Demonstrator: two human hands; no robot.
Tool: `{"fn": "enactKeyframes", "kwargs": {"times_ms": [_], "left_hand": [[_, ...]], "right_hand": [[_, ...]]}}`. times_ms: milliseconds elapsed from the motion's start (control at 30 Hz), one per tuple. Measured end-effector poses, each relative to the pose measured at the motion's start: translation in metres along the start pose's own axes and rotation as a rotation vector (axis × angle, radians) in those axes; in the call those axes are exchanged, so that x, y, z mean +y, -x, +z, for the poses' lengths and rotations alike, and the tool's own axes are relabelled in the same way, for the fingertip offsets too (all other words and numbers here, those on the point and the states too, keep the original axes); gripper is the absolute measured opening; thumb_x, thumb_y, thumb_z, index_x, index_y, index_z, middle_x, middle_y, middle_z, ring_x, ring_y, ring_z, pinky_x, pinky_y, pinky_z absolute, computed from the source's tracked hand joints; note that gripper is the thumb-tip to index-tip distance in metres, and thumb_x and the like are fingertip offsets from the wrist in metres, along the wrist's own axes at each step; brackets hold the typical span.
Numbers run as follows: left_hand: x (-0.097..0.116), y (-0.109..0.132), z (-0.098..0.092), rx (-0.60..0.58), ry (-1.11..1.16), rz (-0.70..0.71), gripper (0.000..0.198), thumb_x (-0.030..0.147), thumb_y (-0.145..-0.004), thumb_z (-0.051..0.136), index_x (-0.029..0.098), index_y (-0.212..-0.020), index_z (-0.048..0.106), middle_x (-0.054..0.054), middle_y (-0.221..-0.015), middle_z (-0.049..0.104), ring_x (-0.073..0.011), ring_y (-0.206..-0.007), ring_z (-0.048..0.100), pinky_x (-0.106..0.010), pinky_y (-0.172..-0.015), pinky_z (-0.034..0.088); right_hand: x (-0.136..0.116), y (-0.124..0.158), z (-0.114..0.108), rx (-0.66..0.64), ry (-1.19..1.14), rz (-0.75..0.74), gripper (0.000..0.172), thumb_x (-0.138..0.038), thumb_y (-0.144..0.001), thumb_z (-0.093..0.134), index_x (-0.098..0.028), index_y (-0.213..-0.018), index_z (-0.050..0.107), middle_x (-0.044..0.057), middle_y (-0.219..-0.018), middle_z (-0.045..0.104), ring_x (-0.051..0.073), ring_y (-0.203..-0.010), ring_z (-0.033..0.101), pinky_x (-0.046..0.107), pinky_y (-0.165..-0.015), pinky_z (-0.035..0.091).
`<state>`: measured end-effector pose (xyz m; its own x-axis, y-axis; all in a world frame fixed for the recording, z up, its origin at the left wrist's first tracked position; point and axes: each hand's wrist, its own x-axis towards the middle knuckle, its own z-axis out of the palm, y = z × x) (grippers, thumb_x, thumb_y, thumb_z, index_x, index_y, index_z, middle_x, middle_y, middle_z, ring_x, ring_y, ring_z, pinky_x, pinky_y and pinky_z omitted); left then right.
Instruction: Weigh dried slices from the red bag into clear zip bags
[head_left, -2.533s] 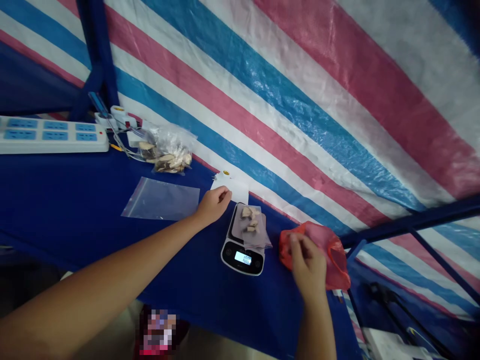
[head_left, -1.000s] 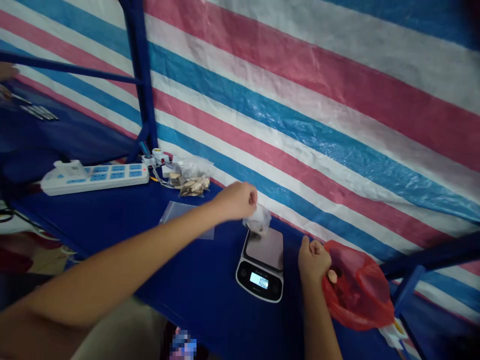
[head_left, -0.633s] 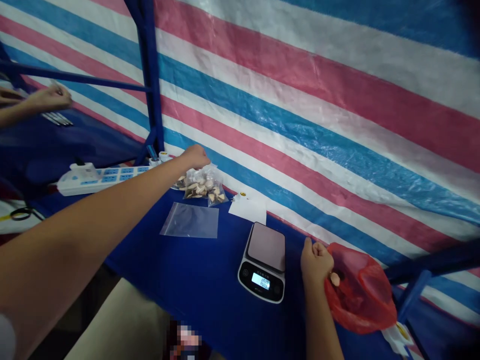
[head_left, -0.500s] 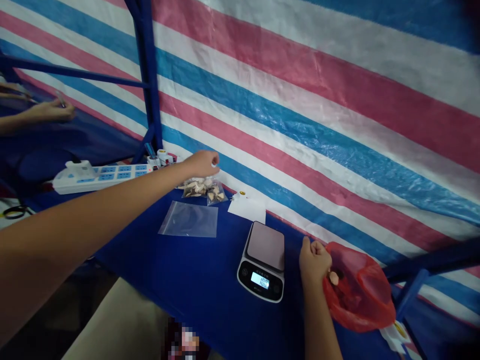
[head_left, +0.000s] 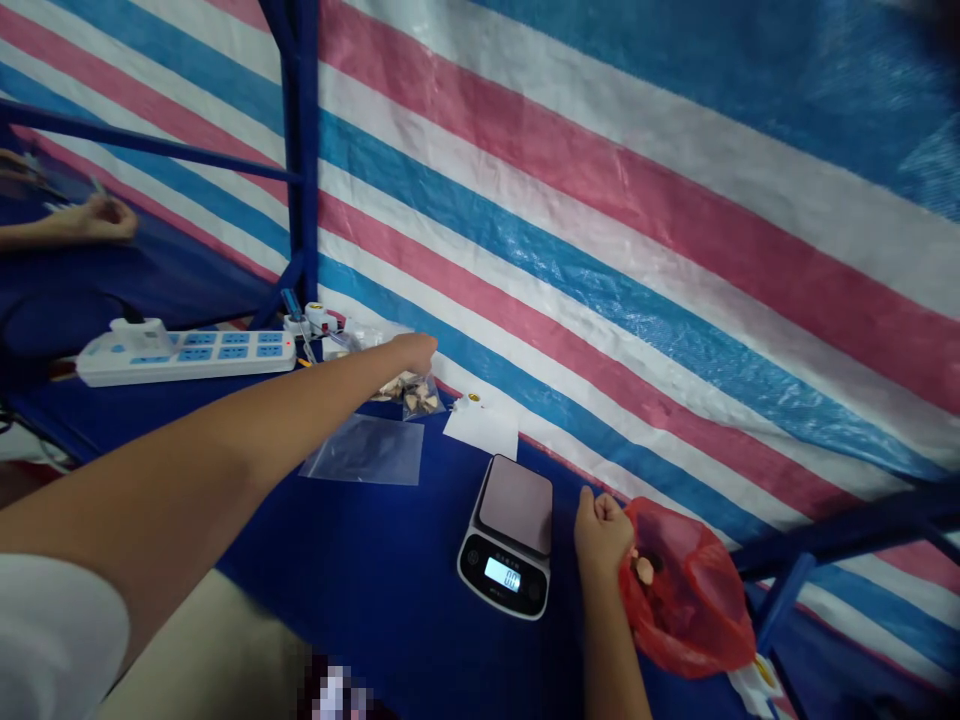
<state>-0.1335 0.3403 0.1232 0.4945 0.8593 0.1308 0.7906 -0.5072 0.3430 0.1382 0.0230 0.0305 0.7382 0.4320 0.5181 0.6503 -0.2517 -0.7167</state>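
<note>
My left hand [head_left: 415,352] stretches across the table to a heap of small clear bags of pale dried slices [head_left: 421,398]. Its fingers are curled and mostly hidden, so what they hold cannot be made out. Nearer me lies a flat, clear zip bag [head_left: 367,450]. My right hand [head_left: 602,530] is closed in a loose fist against the left side of a red plastic bag [head_left: 694,590]; its palm side is hidden. Pale slices [head_left: 643,570] show in the red bag's mouth. Between my hands sits a kitchen scale [head_left: 506,540] with nothing on its plate and a display seeming to read 0.0.
A white power strip [head_left: 187,352] lies at the left, beside a blue-handled screwdriver [head_left: 292,305]. White paper [head_left: 484,428] rests behind the scale. Striped sheeting [head_left: 600,250] and a blue metal frame [head_left: 304,150] border the table. Another person's hand [head_left: 101,218] is at far left.
My left hand has come down onto the small bags. The scale's reading has dropped from about 10.0 to about 0.0. My right hand stays beside the red bag; the view has shifted slightly.
</note>
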Motion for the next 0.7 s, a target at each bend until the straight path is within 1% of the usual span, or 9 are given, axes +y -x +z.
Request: {"fn": "enactKeyframes", "kwargs": {"times_ms": [33,100,267,367,467,567,633,667,700], "left_hand": [[-0.002,0.000,-0.002,0.004,-0.011,-0.006,0.035,0.028,-0.064,0.074,0.019,-0.098,0.073,-0.013,-0.096,0.075,-0.0292,-0.097,0.067,-0.032,-0.081,0.047],[-0.006,0.000,-0.007,0.021,-0.054,-0.026,0.032,0.029,-0.071,0.069,0.021,-0.102,0.072,-0.011,-0.102,0.075,-0.0272,-0.099,0.066,-0.031,-0.082,0.046],[-0.011,0.010,-0.032,0.096,-0.145,-0.074,0.046,0.030,-0.075,0.069,0.014,-0.118,0.066,-0.018,-0.116,0.070,-0.0311,-0.104,0.064,-0.034,-0.085,0.046],[-0.007,0.025,-0.053,0.157,-0.183,-0.070,0.047,0.030,-0.083,0.062,0.010,-0.125,0.061,-0.021,-0.123,0.066,-0.0307,-0.109,0.061,-0.038,-0.088,0.045],[-0.003,0.056,-0.066,0.194,-0.211,-0.057,0.042,0.036,-0.092,0.051,0.012,-0.124,0.061,-0.019,-0.122,0.066,-0.0301,-0.112,0.060,-0.039,-0.090,0.043],[-0.012,0.104,-0.059,0.112,-0.256,-0.143,0.051,0.053,-0.089,0.053,0.010,-0.115,0.064,-0.023,-0.109,0.069,-0.0376,-0.104,0.065,-0.043,-0.084,0.046],[-0.025,0.139,-0.042,-0.050,-0.279,-0.316,0.065,0.062,-0.087,0.051,0.009,-0.125,0.058,-0.026,-0.115,0.068,-0.0400,-0.106,0.066,-0.043,-0.083,0.047],[-0.033,0.154,-0.032,-0.118,-0.269,-0.397,0.070,0.062,-0.087,0.051,0.008,-0.130,0.054,-0.027,-0.117,0.068,-0.0401,-0.106,0.066,-0.042,-0.082,0.048],[-0.041,0.168,-0.021,-0.181,-0.236,-0.408,0.072,0.062,-0.086,0.053,0.007,-0.133,0.051,-0.027,-0.118,0.068,-0.0389,-0.105,0.067,-0.040,-0.081,0.048]], "right_hand": [[0.000,0.000,0.001,-0.003,-0.003,0.001,0.048,-0.043,-0.084,0.056,-0.026,-0.056,0.021,-0.007,-0.051,0.019,0.011,-0.048,0.024,0.028,-0.048,0.025],[0.001,-0.001,0.001,-0.007,-0.012,0.002,0.048,-0.042,-0.085,0.055,-0.026,-0.057,0.020,-0.007,-0.052,0.019,0.010,-0.049,0.024,0.028,-0.048,0.025],[0.002,0.000,0.003,-0.022,-0.013,-0.001,0.049,-0.042,-0.085,0.056,-0.025,-0.058,0.019,-0.007,-0.053,0.019,0.010,-0.051,0.024,0.028,-0.050,0.024],[0.004,0.000,0.004,-0.037,-0.015,-0.012,0.048,-0.042,-0.085,0.056,-0.025,-0.058,0.020,-0.007,-0.053,0.018,0.010,-0.051,0.023,0.028,-0.051,0.024],[0.003,-0.002,0.001,-0.010,-0.021,-0.002,0.049,-0.042,-0.085,0.057,-0.025,-0.058,0.021,-0.008,-0.052,0.019,0.010,-0.050,0.024,0.028,-0.052,0.024],[0.001,-0.004,-0.005,0.033,-0.011,0.003,0.049,-0.039,-0.085,0.058,-0.024,-0.056,0.021,-0.007,-0.051,0.020,0.010,-0.050,0.025,0.028,-0.053,0.025],[0.000,-0.007,-0.010,0.056,-0.005,0.007,0.047,-0.037,-0.084,0.058,-0.024,-0.056,0.023,-0.007,-0.050,0.022,0.010,-0.051,0.026,0.029,-0.055,0.026],[0.001,-0.008,-0.012,0.065,-0.006,0.014,0.046,-0.036,-0.084,0.058,-0.024,-0.056,0.024,-0.007,-0.050,0.024,0.010,-0.051,0.027,0.029,-0.055,0.026],[0.001,-0.009,-0.013,0.070,-0.010,0.023,0.045,-0.035,-0.084,0.058,-0.024,-0.056,0.024,-0.007,-0.050,0.024,0.010,-0.051,0.027,0.028,-0.055,0.026]]}}
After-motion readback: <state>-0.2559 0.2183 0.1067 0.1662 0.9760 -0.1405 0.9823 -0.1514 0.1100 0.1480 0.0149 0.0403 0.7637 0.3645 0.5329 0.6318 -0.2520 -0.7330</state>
